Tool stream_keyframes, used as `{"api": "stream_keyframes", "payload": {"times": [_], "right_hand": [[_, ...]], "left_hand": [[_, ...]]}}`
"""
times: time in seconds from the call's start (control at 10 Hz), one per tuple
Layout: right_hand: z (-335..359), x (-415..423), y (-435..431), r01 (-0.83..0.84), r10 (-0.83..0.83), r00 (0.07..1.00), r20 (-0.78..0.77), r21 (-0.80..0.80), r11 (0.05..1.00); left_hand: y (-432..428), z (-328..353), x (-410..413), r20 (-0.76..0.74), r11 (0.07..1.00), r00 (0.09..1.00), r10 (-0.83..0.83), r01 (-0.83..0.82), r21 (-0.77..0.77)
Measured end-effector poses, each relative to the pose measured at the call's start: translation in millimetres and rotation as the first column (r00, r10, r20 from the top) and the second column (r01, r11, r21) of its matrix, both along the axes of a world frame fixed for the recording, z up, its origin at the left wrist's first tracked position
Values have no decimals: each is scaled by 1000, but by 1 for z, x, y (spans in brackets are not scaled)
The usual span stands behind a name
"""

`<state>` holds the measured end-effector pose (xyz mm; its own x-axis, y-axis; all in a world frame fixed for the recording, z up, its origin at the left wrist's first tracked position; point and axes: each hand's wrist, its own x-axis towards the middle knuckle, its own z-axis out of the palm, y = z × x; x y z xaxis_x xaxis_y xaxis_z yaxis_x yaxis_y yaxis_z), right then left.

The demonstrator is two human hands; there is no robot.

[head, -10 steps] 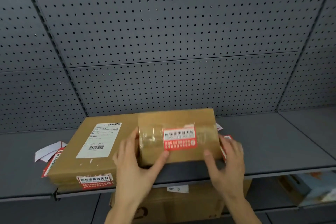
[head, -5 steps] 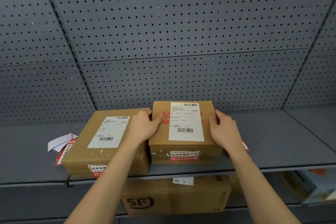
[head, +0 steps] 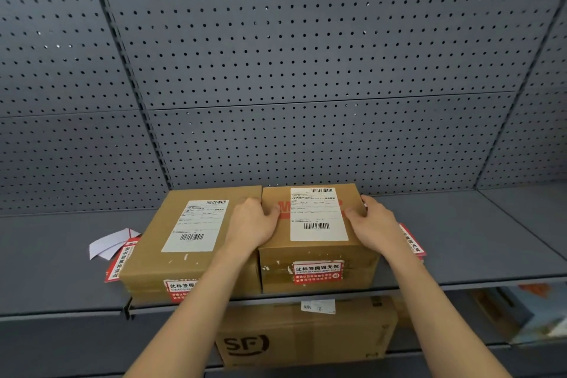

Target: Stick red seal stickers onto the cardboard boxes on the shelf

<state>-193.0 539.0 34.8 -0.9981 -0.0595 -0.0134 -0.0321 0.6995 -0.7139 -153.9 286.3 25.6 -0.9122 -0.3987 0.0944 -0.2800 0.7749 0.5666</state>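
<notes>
Cardboard box on the right sits at the lower centre of the frame on the grey shelf, its side touching the larger cardboard box on the left. Both boxes carry a white shipping label on top, and each has a red seal sticker on its front face: the right one is in full view, the left one is partly hidden by the left forearm. The left hand grips the right box's left top edge, thumb lying on the top face, and the right hand clamps its right edge the same way. A stack of loose red stickers lies just right of the box, behind the right wrist; more stickers and white backing paper lie at the left box's left side. Below the shelf, at the bottom centre, stands a box printed SF. Grey pegboard fills the upper frame.
</notes>
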Motion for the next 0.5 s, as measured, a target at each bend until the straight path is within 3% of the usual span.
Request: {"api": "stream_keyframes", "payload": {"times": [0.4,0.5], "right_hand": [[12,3,5,4,-4,999,50,-3,1000],[19,-1,9,54,-54,998,-27,-12,998]], "left_hand": [[-14,11,26,-120,978,990,-69,91,190],[-26,17,38,-167,963,984,-57,98,251]]}}
